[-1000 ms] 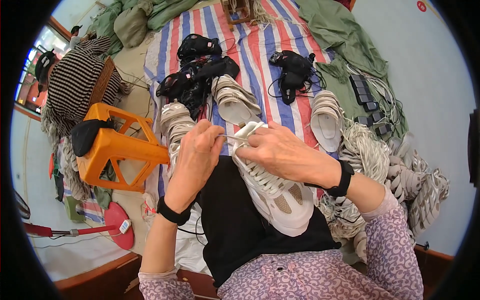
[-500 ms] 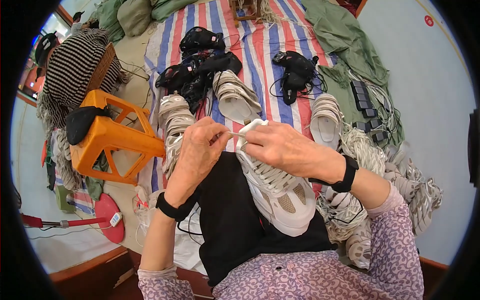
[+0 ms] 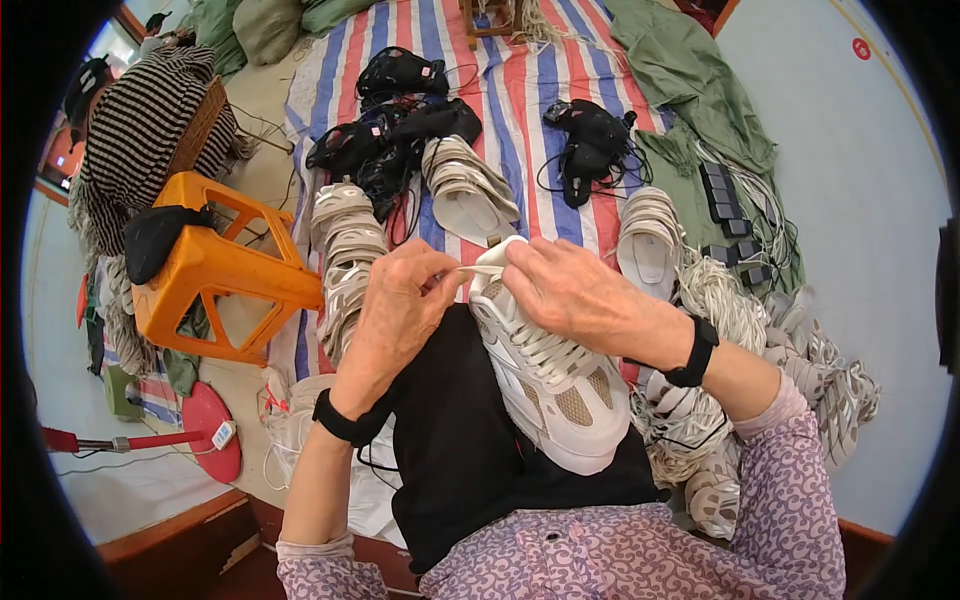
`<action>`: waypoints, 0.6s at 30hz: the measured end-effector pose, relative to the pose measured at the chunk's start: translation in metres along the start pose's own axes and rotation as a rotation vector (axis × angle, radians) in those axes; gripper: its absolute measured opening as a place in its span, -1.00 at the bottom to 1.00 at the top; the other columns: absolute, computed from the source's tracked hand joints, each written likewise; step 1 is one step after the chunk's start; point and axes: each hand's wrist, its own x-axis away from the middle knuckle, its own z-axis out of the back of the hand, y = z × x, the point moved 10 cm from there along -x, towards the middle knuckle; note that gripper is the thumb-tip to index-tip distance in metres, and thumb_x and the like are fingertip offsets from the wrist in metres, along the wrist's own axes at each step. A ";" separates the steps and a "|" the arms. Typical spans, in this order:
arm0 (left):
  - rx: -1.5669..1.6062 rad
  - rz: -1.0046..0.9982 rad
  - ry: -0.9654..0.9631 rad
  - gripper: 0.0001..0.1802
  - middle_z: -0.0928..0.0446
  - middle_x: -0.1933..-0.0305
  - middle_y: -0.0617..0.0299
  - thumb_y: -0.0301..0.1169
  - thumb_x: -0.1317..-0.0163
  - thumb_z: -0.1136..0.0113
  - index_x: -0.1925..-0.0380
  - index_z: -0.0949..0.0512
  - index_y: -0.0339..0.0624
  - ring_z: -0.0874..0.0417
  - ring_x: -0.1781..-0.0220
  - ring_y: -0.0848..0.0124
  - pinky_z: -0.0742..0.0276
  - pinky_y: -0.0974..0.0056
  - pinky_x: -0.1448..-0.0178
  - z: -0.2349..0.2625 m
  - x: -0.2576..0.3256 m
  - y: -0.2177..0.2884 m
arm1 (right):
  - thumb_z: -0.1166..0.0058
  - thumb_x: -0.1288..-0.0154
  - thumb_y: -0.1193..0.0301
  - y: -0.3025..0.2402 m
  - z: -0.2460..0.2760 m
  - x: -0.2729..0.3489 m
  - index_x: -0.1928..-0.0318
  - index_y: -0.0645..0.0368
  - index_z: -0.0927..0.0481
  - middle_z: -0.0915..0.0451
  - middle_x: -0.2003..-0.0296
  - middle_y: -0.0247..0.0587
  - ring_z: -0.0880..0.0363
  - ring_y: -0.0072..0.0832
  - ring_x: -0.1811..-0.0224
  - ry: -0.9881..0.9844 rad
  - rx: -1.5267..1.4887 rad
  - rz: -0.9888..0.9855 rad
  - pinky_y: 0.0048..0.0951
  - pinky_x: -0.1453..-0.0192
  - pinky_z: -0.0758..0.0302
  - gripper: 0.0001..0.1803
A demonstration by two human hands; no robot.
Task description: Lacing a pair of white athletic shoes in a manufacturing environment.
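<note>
White sneaker shows tan mesh, the left hand pinching its pale lace, the right hand gripping its top.

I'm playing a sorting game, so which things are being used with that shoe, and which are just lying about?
In the job: white shoe, lace pinched by the left hand, right hand at the shoe's top, probably the pile of laces too.

Seemingly just lying about: orange stool, green cloth, black boxes.

White shoe, opening partly hidden behind right hand; lace, one end lost inside left hand; patterned shirt cut off below, wooden frame above
</note>
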 end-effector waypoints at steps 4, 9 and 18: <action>0.015 0.011 0.007 -0.90 -0.57 0.43 0.16 -0.50 -0.23 -0.36 0.30 -0.71 -0.33 -0.58 0.49 0.35 -0.47 0.31 0.36 -0.001 0.003 -0.001 | -0.16 -0.06 0.55 -0.003 0.016 0.001 0.19 0.30 -0.47 -0.47 0.16 -0.15 -0.60 -0.26 0.14 0.146 -0.130 -0.002 -0.25 0.11 -0.55 -0.73; 0.066 0.050 -0.006 -0.86 -0.52 0.34 0.12 -0.46 -0.23 -0.39 0.40 -0.69 -0.33 -0.56 0.39 0.30 -0.44 0.23 0.34 0.004 0.003 -0.003 | -0.13 -0.11 0.65 0.012 0.010 -0.002 0.23 0.28 -0.46 -0.51 0.37 -0.22 -0.51 -0.35 0.46 0.085 -0.665 -0.106 -0.34 0.39 -0.44 -0.80; 0.571 0.307 -0.117 -0.75 -0.56 0.11 0.24 -0.43 -0.32 -0.25 0.54 -0.61 -0.33 -0.49 0.25 0.54 -0.36 0.43 0.14 0.039 0.032 -0.006 | -0.19 -0.18 0.64 0.053 0.045 0.014 0.29 0.34 -0.60 -0.55 0.45 -0.15 -0.55 -0.31 0.46 0.044 -0.679 -0.139 -0.31 0.39 -0.46 -0.92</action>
